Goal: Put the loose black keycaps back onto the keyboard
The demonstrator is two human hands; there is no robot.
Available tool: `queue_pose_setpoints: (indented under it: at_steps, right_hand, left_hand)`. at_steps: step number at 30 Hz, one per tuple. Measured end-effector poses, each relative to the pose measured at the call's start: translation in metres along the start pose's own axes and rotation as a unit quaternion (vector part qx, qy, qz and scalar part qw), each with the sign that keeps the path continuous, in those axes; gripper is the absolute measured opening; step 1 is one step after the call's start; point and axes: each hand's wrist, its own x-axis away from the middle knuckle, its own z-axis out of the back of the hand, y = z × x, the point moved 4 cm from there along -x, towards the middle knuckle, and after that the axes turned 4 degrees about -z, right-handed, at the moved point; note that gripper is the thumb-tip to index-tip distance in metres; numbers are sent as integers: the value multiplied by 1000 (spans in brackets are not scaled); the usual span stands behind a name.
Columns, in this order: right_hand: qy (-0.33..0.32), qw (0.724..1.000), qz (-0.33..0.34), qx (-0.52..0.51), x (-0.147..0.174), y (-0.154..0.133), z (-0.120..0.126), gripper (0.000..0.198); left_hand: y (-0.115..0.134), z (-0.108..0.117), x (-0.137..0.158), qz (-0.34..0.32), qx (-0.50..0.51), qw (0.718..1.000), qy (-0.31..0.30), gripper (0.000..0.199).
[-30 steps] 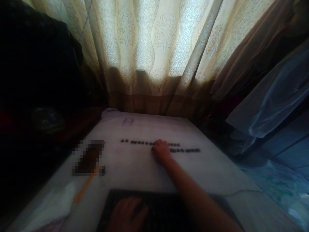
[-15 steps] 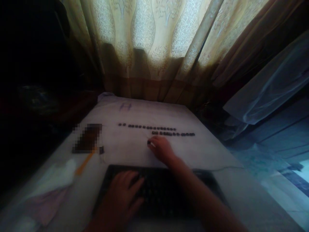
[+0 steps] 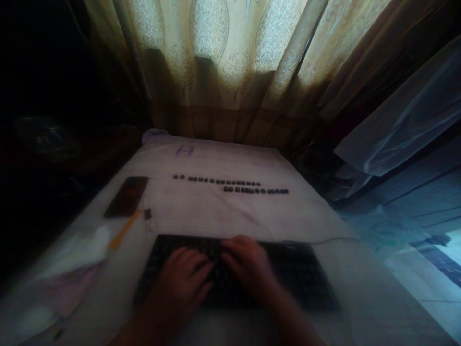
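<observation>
A black keyboard (image 3: 295, 274) lies on the cloth-covered table in front of me. My left hand (image 3: 185, 276) rests over its left half, with the fingers stretched out and a little apart. Over the keyboard's middle is my right hand (image 3: 248, 262), its fingers bent and pinched together at the keys. Dimness and blur hide the small black keycap at its fingertips. Farther back, loose black keycaps stand in two rows: a long back row (image 3: 218, 181) and a shorter front row (image 3: 249, 191) set off to the right.
At the left lie a phone (image 3: 127, 196), an orange strip-like tool (image 3: 125, 228), a small dark piece (image 3: 147, 214) and crumpled white and pink cloth (image 3: 77, 262). A cable (image 3: 331, 239) runs right from the keyboard. Patterned curtains (image 3: 241, 62) hang behind the table.
My right hand has moved back from near the front keycap row to the keyboard, from where it held a keycap above the cloth. The left hand stays on the keyboard; the view has shifted slightly.
</observation>
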Motion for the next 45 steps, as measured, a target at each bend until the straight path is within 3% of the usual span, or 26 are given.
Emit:
queue_pose_setpoints:
  at_steps: [23,37,45]
  right_hand:
    - [5,1000,30,1,-2,2,-9,22]
    - [45,996,80,11,0,5,-11,19]
    - [47,996,74,32,0,6,-10,19]
  left_hand:
    - [3,-19,1,68,2,995,-66,46]
    - [3,-15,0,54,30,997,-43,37]
    - [3,-14,1,53,35,997,-43,35]
